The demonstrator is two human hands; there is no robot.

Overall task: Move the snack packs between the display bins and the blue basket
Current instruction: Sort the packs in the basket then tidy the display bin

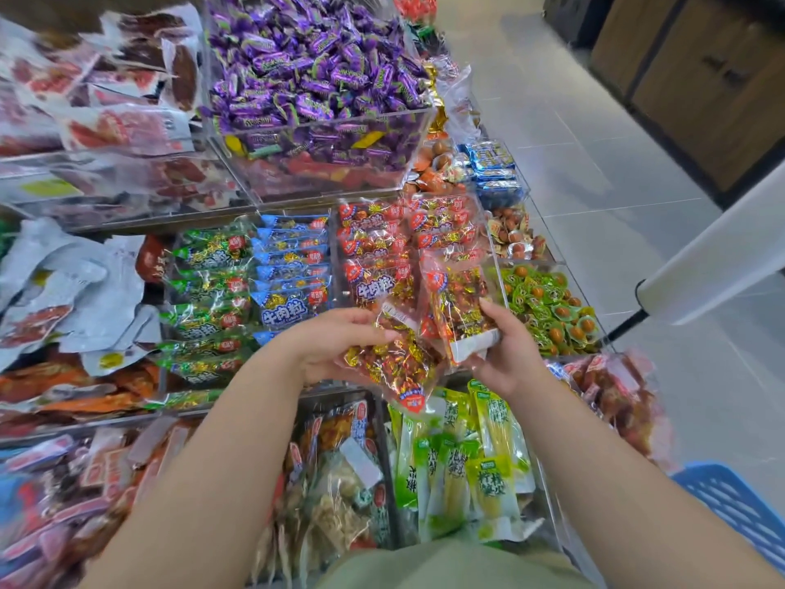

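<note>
- The left hand (340,348) grips a red pack (393,363) of gold-wrapped snacks, with its fingers curled over the pack's upper left edge.
- This pack is held in the air, tilted, and its red-labelled end points down toward the person.
- The right hand (507,354) grips a second pack (456,310) of the same kind by its lower end. The thumb presses on the front face and the fingers are behind.
- The second pack stands nearly upright, leaning a little left, with its white bottom strip at the hand.
- The two packs meet edge to edge between the hands; whether they touch or only overlap cannot be told.
- Both packs hover over the near end of a clear bin (495,257) filled with rows of matching red packs.
- The basket (739,510) sits at the lower right, outside the right forearm and well apart from both hands. Only a slatted blue corner shows, and its inside is out of view.
- Left of the bin lie blue packs (293,269), and further left green packs (208,286), each in its own clear compartment.
- Beyond them, purple candies (314,70) are heaped in a taller clear box.
- Just right of the right hand, round snacks in green wrappers (548,303) fill another compartment.
- Under the forearms, yellow-green packs (471,465) stand on end.
- Pale floor tiles (616,163) run along the right side of the display.
</note>
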